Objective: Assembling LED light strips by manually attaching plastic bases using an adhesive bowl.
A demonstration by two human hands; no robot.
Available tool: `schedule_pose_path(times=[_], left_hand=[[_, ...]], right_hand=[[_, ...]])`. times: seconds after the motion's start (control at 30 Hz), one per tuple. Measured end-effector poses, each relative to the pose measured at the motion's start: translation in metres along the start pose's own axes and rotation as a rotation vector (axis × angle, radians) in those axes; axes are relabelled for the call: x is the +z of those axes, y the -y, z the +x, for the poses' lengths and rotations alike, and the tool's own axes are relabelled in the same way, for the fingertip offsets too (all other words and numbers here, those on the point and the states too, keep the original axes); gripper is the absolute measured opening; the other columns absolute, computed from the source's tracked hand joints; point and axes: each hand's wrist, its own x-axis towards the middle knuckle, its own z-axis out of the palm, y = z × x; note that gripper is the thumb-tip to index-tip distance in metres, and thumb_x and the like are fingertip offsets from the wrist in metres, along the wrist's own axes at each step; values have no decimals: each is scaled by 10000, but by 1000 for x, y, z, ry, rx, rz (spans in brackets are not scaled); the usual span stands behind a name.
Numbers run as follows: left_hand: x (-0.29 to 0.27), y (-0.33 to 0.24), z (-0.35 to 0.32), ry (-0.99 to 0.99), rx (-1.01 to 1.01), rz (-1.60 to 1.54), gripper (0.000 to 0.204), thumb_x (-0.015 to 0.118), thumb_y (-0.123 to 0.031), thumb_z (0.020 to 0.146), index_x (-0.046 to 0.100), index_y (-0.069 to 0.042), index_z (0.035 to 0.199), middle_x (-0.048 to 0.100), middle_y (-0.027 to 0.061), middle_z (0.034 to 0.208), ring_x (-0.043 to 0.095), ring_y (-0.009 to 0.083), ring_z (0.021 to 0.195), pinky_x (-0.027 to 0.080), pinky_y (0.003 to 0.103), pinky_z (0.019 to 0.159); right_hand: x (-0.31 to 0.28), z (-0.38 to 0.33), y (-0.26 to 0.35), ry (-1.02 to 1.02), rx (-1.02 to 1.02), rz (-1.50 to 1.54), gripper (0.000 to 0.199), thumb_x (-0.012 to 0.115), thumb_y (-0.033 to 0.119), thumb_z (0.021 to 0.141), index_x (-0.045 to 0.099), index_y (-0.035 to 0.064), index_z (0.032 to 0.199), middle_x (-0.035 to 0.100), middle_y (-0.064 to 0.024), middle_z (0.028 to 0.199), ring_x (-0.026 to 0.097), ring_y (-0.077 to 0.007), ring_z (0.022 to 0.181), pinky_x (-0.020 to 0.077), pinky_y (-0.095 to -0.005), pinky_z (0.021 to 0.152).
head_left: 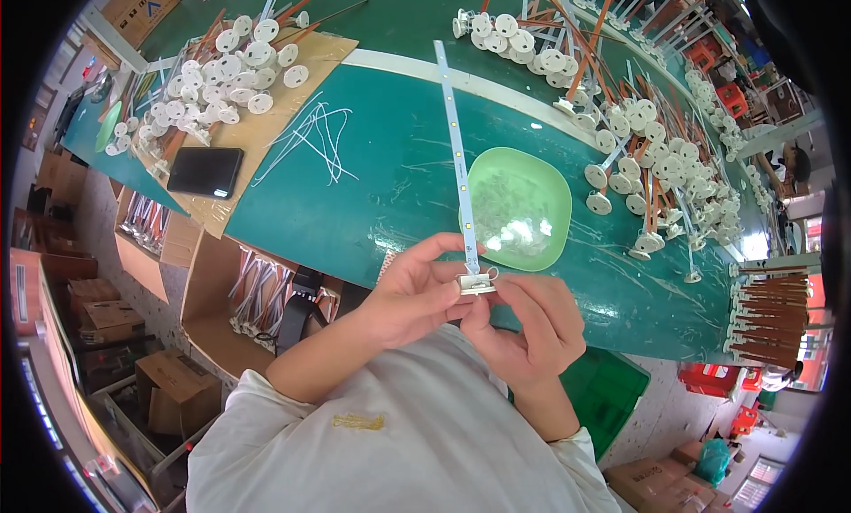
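Note:
Just in front of my chest I hold an LED strip by the white round base at its lower end. The strip is long, narrow and pale, dotted with small yellow LEDs, and points up and away over the bench. My left hand is closed round the base and the strip's lower end. On the other side of the base, my right hand pinches its edge. A small pale loop of wire shows between the two hands. Right behind the strip stands a green dish with small clear pieces in it.
White wires lie on the green bench. A black phone rests on cardboard at the left beside a heap of white round bases. More such pieces are piled at right. Below the bench's left edge stands an open carton.

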Motion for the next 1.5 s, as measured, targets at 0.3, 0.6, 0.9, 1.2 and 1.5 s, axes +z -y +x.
schedule_pose_path(times=[0.3,0.6,0.9,1.2,1.5], left_hand=[[3,-1,2,-31,5,16,536,581,-113,934,310,-3,1383,553,194,1263,563,281,1175,461,449,1007],[7,-102,-24,-111,452,490,461,609,-4,877,456,32,1311,602,189,1191,593,315,1126,457,458,1004],[-53,-391,-192,-1476,887,1571,406,668,-209,864,615,51,1170,692,121,1028,659,224,995,507,337,823],[-198,-573,-262,-1958,-82,2245,237,609,-122,771,674,15,953,672,246,952,656,394,894,524,436,818],[-263,-645,-248,-1838,188,2325,487,693,-429,742,674,-34,1025,668,231,993,644,395,927,510,461,788]], right_hand=[[-7,-1,-3,70,49,92,234,736,-90,639,679,-29,858,676,-117,827,641,-243,681,508,-284,586],[0,-1,10,74,26,26,129,660,-58,727,637,-40,853,659,-175,859,633,-304,732,512,-341,653],[106,-19,19,341,-82,44,157,705,-9,696,628,13,830,644,-118,896,603,-312,766,496,-378,653],[121,5,34,385,-5,-278,201,671,57,700,625,38,895,630,-148,1006,555,-380,821,468,-465,742],[128,-7,21,413,37,-333,271,728,111,653,623,41,894,603,-115,1005,547,-327,843,455,-418,716]])
